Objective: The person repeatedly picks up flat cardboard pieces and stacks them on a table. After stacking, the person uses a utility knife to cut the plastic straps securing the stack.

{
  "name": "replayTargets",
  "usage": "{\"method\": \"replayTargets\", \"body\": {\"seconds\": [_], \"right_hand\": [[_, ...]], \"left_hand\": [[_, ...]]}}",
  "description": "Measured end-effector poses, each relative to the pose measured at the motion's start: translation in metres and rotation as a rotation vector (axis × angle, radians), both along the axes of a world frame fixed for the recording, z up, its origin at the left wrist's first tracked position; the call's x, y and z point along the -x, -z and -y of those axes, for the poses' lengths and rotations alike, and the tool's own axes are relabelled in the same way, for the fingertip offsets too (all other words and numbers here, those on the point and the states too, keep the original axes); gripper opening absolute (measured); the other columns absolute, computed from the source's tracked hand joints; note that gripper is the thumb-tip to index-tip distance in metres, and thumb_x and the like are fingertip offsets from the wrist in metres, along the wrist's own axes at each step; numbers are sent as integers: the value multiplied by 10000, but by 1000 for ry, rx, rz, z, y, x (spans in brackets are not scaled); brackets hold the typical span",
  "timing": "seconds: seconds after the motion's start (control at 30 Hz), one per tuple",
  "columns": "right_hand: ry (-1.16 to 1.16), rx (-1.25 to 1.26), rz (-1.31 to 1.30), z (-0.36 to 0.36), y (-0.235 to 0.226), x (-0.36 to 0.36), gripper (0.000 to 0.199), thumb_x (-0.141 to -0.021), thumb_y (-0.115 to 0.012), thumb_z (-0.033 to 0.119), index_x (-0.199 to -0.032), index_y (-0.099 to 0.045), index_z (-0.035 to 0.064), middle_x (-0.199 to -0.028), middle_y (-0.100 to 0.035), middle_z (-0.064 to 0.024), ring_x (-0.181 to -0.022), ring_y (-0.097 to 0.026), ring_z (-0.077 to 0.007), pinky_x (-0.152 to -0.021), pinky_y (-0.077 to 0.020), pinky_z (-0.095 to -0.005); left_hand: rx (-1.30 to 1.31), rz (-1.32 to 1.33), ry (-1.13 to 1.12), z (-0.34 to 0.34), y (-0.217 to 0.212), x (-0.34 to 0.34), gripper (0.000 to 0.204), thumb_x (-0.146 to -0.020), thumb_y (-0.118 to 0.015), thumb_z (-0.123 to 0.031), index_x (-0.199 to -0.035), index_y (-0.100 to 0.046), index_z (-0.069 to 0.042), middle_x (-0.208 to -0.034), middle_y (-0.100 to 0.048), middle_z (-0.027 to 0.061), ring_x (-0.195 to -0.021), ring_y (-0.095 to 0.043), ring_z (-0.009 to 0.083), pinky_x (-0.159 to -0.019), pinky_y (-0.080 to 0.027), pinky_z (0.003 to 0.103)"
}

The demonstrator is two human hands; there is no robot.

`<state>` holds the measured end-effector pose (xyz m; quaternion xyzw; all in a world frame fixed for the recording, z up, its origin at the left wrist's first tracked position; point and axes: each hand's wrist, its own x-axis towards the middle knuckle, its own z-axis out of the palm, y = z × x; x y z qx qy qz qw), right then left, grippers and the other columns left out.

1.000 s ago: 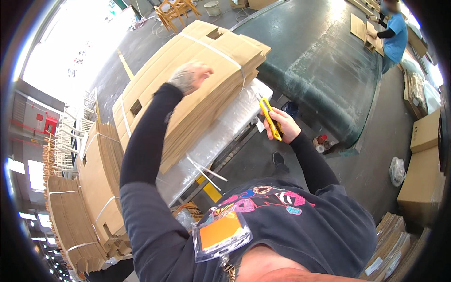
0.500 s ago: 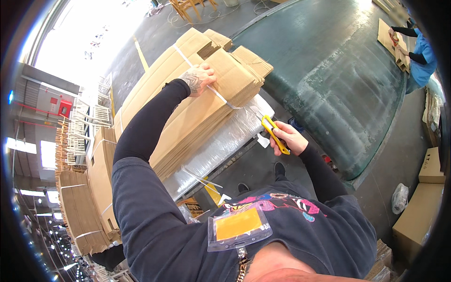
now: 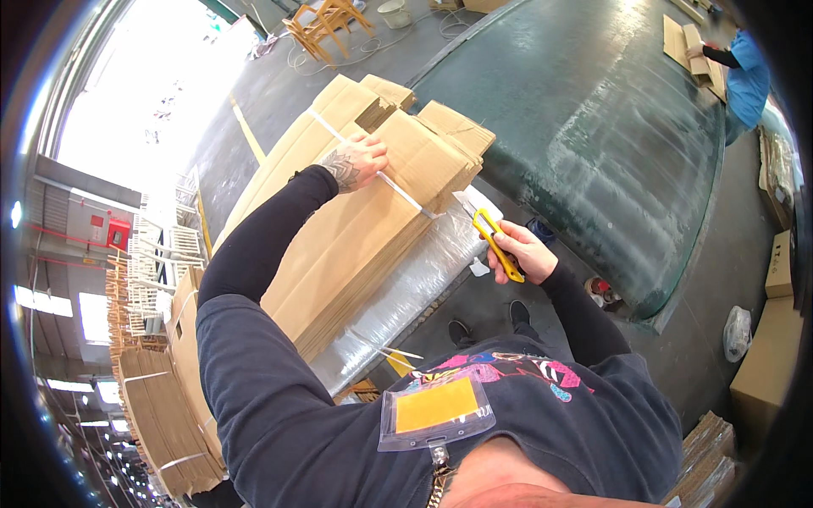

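A thick stack of flat brown cardboard (image 3: pixel 339 245) lies in front of me, bound by a white packing strap (image 3: pixel 405 194). On top of it, my left hand (image 3: pixel 360 161) is closed with fingers curled round the strap, which runs out on both sides of the hand. To the right of the stack, my right hand (image 3: pixel 527 251) grips a yellow utility knife (image 3: pixel 495 243). The knife's blade is out and points toward the stack's near right corner, apart from the strap. Beneath the cardboard is a bundle in clear plastic wrap (image 3: pixel 398 296).
A large dark green surface (image 3: pixel 576 152) fills the right, where a co-worker in blue (image 3: pixel 747 80) handles a cardboard piece (image 3: pixel 690 51). More strapped cardboard (image 3: pixel 165 415) stands at left. Wooden chairs (image 3: pixel 326 30) stand far off; boxes (image 3: pixel 766 364) and a plastic-wrapped bundle (image 3: pixel 738 333) at right.
The view has shifted slightly, so the stack sits lower in it. My hands keep their holds on the strap and the knife. The co-worker's red tool no longer shows, and the cardboard there is folded differently.
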<state>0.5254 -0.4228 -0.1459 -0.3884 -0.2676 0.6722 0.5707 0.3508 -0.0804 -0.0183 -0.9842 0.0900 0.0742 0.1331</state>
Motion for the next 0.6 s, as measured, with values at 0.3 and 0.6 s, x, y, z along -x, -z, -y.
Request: {"method": "replayTargets", "body": {"seconds": [0.3,0.6], "right_hand": [[107,76,6,15,14,15,266,-1052,-427,277,-1183,-472,50,-784,-628,-80,-535,-633,-163,-514,-538,-285],[8,62,128,-3,-27,16,295,-1057,-425,292,-1173,-493,29,-734,-616,-61,-486,-611,-134,-457,-501,-245]], "left_hand": [[231,-177,37,-10,-3,-14,117,-671,-638,-73,-770,-577,-84,-917,-561,67,-984,-521,295,-850,-459,432],[216,-561,-189,-5,-23,-38,155,-685,-645,-190,-801,-608,-94,-788,-624,99,-874,-590,287,-753,-477,410]]}}
